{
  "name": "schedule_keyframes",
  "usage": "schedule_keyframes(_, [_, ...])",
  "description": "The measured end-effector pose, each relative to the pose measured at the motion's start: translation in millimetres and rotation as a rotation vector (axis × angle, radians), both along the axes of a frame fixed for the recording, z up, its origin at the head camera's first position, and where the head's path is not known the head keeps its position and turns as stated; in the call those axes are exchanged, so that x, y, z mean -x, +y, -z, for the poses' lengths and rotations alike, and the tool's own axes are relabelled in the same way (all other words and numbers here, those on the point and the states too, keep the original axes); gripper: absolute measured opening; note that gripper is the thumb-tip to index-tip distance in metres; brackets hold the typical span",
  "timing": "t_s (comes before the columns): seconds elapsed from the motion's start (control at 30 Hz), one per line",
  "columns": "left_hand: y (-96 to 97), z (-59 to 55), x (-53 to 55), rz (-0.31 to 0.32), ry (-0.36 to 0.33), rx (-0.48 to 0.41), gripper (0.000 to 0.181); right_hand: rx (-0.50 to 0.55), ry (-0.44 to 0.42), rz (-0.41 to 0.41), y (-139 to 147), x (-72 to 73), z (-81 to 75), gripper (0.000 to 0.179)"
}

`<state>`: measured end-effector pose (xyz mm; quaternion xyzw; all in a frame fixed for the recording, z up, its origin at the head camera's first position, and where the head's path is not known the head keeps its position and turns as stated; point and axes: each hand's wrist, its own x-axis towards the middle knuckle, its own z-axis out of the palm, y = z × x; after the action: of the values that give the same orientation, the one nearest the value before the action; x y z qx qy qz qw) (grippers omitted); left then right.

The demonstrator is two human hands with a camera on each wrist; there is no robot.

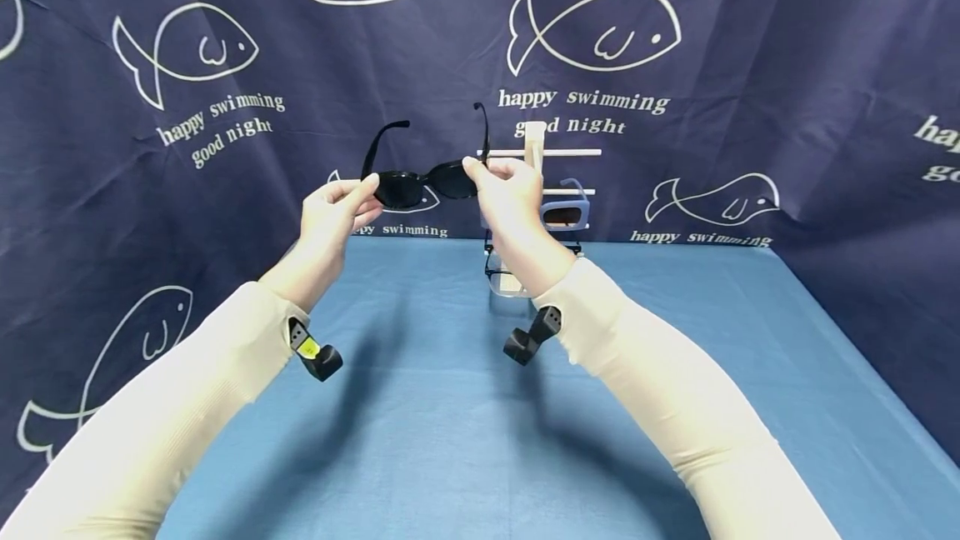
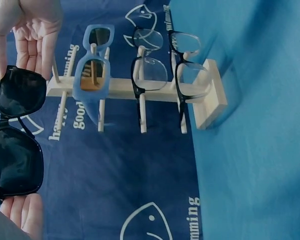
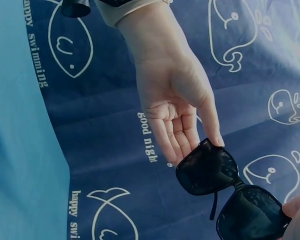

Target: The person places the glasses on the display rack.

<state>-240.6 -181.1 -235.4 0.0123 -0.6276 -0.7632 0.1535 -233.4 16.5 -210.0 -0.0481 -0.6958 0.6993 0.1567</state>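
Observation:
Black sunglasses (image 1: 401, 189) with dark lenses are held up between both hands, temples unfolded and pointing away toward the backdrop. My left hand (image 1: 330, 219) pinches one end of the frame between thumb and fingers. At the other end, my right hand (image 1: 513, 202) pinches the frame near the hinge. The left wrist view shows the sunglasses (image 2: 17, 135) with a hand at each end, beside a wooden display rack (image 2: 125, 89). In the right wrist view the sunglasses (image 3: 210, 170) hang in front of the backdrop, one hand only partly visible.
Behind the right hand stands the rack's post (image 1: 535, 140) with horizontal pegs. It carries blue-framed sunglasses (image 2: 91, 72) and, below them, two pairs of black-framed clear glasses, one (image 2: 149, 75) above the other (image 2: 192, 82). A blue cloth (image 1: 450, 407) covers the table; a fish-print curtain (image 1: 420, 65) hangs behind.

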Motion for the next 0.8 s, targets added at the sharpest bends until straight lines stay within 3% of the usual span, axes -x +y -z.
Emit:
schedule_keyframes(0.5, [19.4, -13.4, 5.1, 0.041, 0.050, -0.048, 0.007, 0.084, 0.057, 0.012, 20, -0.5, -21.0, 0.030])
schedule_keyframes(0.8, [31.3, -15.1, 8.6, 0.118, 0.070, -0.049, 0.004, 0.170, 0.079, 0.028, 36, 4.5, -28.4, 0.030])
